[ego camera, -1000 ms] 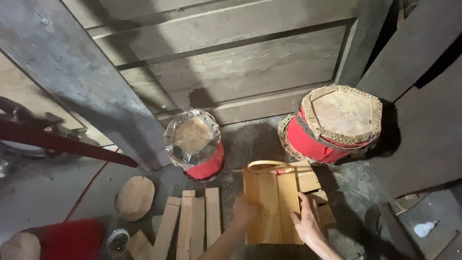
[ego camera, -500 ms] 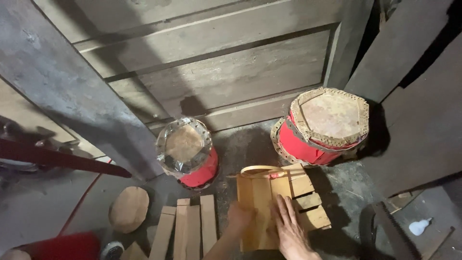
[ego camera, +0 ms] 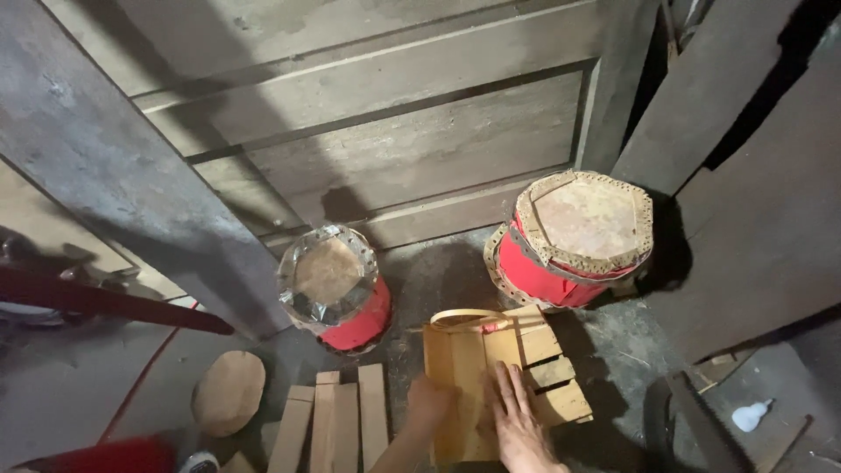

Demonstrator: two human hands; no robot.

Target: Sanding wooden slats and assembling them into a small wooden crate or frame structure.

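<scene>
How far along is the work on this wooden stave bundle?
Done: several staves stand side by side in the bundle, a bent hoop at its top. In hand: left hand and right hand press flat on it. Left: loose staves and a round wooden disc lie unused beside it.

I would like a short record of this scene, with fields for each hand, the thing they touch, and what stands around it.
left hand: resting on the lower left part of the slat panel
right hand: flat on the panel, fingers spread
slat panel: pale wooden slats side by side, lying on the floor, a thin curved strip at its far end
loose slats: on the floor, left of the panel
small drum: red, beyond the loose slats
large drum: red, right of it
wooden disc: far left
</scene>
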